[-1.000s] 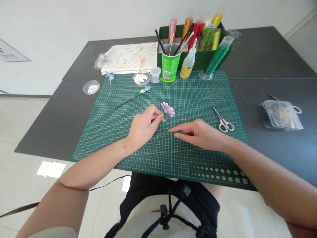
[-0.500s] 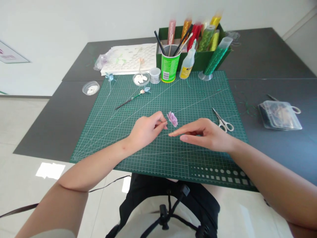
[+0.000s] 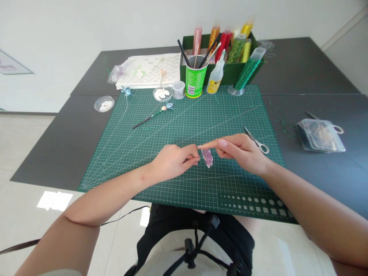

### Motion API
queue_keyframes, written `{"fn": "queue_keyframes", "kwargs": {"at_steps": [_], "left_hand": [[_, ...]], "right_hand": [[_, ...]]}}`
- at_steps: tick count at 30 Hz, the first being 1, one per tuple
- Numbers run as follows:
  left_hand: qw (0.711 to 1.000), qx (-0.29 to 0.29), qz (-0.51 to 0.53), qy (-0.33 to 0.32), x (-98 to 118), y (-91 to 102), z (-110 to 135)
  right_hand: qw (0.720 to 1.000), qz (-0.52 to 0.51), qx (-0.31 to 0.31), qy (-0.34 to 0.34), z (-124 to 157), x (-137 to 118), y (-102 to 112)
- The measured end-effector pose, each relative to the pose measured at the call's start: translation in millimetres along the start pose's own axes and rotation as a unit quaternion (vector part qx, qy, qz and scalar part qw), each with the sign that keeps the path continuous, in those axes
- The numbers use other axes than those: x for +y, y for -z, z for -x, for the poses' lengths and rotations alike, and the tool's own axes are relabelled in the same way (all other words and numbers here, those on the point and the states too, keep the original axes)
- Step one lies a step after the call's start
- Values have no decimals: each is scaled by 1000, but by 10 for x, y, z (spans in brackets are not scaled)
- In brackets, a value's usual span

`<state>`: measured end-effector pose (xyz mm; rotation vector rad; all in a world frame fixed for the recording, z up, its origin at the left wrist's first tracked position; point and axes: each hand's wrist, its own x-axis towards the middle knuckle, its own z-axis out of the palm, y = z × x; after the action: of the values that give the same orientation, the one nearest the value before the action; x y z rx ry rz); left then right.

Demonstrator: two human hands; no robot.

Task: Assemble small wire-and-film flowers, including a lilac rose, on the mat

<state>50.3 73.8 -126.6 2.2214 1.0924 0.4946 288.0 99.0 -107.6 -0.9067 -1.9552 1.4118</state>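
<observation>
My left hand [image 3: 178, 161] is closed in a pinch above the green cutting mat [image 3: 178, 124]. A small purple flower [image 3: 207, 158] with layered petals stands just past its fingertips, held there by its base, which the fingers hide. My right hand [image 3: 235, 148] reaches in from the right with its index finger stretched out over the top of the flower. That fingertip meets or nearly meets the left fingers. The thumb is extended and the other fingers are bent; nothing shows in this hand. Scissors [image 3: 262, 147] lie partly behind my right hand.
A thin dark stick with a small flower [image 3: 152, 116] lies on the mat. Behind it are dishes of white pieces [image 3: 162, 93], a green can [image 3: 194, 81], a glue bottle [image 3: 215, 76] and a box of thread spools [image 3: 227, 78]. A clear case [image 3: 320, 135] sits right.
The purple flower has turned and moved lower with my left hand. My right hand has shifted up, its index finger now across the flower's top beside the left fingers.
</observation>
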Motion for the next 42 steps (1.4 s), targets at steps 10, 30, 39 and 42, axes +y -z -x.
{"fn": "queue_keyframes", "kwargs": {"at_steps": [10, 30, 39, 42], "left_hand": [[1000, -5, 11, -11, 35, 13, 14], [985, 148, 74, 45, 67, 30, 15], [980, 181, 53, 57, -1, 11, 3], [983, 172, 33, 57, -28, -2, -2]], "right_hand": [[998, -23, 28, -53, -67, -17, -39], [980, -121, -58, -146, -139, 141, -22], [932, -290, -55, -210, -98, 116, -179], [934, -296, -51, -192, -82, 93, -214]]}}
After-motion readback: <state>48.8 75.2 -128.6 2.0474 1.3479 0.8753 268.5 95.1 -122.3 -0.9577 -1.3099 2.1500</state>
